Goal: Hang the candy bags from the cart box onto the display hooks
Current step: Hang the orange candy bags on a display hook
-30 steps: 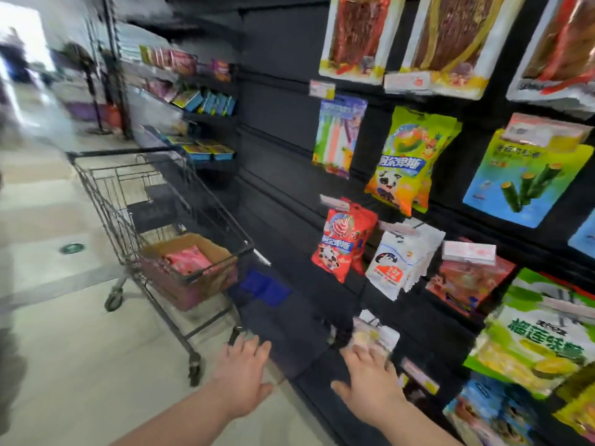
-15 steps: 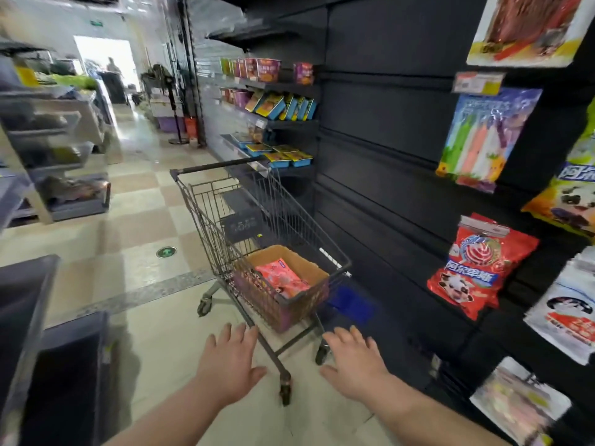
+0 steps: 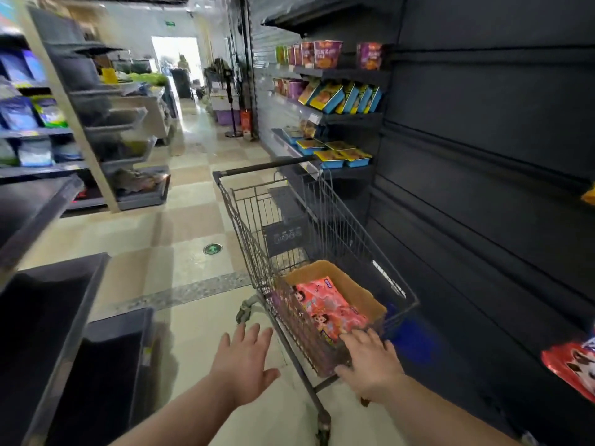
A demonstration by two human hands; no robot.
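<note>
A wire-mesh metal shopping cart [image 3: 309,226] holds an open brown cardboard box [image 3: 351,284] containing glossy pink candy bags [image 3: 328,307]. The right hand [image 3: 370,365], fingers spread, reaches over the cart's near end, fingertips at the bags. The left hand [image 3: 244,362] hovers spread above the tiled floor [image 3: 193,220].

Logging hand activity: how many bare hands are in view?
2. The left hand hovers open beside the grey wire cart; the right hand reaches into it toward the pink candy bags in the brown cardboard box.
</note>
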